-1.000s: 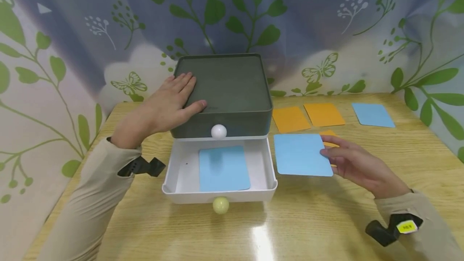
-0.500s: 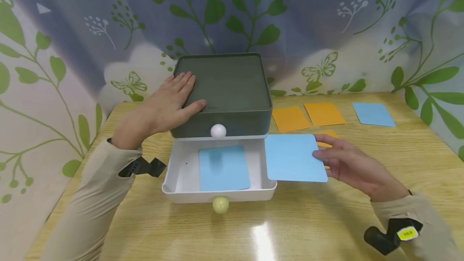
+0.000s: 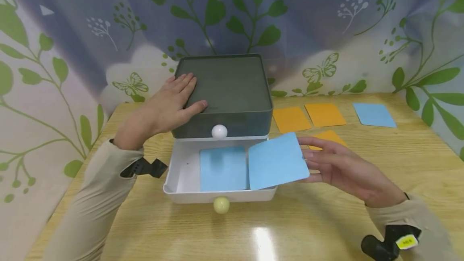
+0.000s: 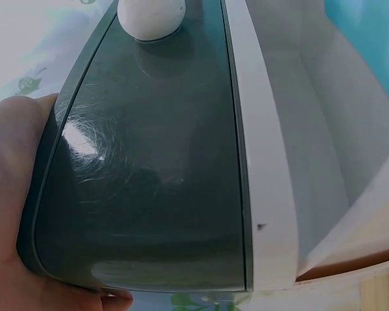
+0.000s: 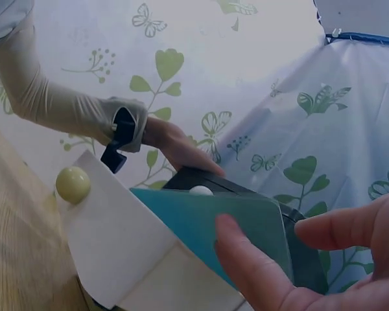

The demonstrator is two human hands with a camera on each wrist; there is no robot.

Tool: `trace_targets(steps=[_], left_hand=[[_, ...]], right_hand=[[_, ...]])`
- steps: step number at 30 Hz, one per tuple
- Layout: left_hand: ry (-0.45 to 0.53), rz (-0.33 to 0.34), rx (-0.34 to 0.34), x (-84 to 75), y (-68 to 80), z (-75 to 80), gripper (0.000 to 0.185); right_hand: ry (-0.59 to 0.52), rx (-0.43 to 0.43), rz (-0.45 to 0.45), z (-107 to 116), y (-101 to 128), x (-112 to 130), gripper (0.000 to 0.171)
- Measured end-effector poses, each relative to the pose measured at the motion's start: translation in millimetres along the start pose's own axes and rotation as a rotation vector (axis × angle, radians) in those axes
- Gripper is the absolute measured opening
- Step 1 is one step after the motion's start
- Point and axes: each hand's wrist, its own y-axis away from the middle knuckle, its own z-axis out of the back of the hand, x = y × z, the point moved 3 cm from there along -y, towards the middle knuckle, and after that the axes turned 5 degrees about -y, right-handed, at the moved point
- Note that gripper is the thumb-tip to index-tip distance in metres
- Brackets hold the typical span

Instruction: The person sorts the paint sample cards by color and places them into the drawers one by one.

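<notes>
While our left hand [image 3: 170, 106] lay flat with straight fingers on the grey drawer box [image 3: 224, 92], steadying it, our right hand [image 3: 340, 168] pinched a blue card [image 3: 277, 161] by its right edge, thumb over, fingers beneath. The card hung tilted over the right wall of the open white drawer [image 3: 181, 172], overlapping another blue card [image 3: 222, 168] lying flat inside. To do this well, we judged, we should level the card, clear the drawer wall, and let go only once it sat square on the one below. Orange cards [image 3: 308, 117] lay apart on the desk [image 3: 326, 220].
</notes>
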Motion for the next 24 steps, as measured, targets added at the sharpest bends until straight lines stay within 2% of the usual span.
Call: trace_targets(steps=[4,6,13,24], left_hand=[[-0.003,0.003,-0.006,1.7,-1.2,-1.6,0.077],[-0.002,0.004,-0.007,2.5,-1.5,-2.1,0.078],[0.003,0.002,-0.019,3.2,-1.0,-1.5,0.078],[0.012,0.003,-0.018,1.5,0.2,-0.7,0.077]], right_hand=[[-0.033,0.151,0.061,-15.1,-7.6,3.6,0.049],[-0.03,0.165,0.065,-20.1,-7.9,5.2,0.049],[0.038,0.124,0.051,-27.1,-5.3,6.2,0.049],[0.041,0.252,0.108,-37.7,-11.4,4.1,0.051]])
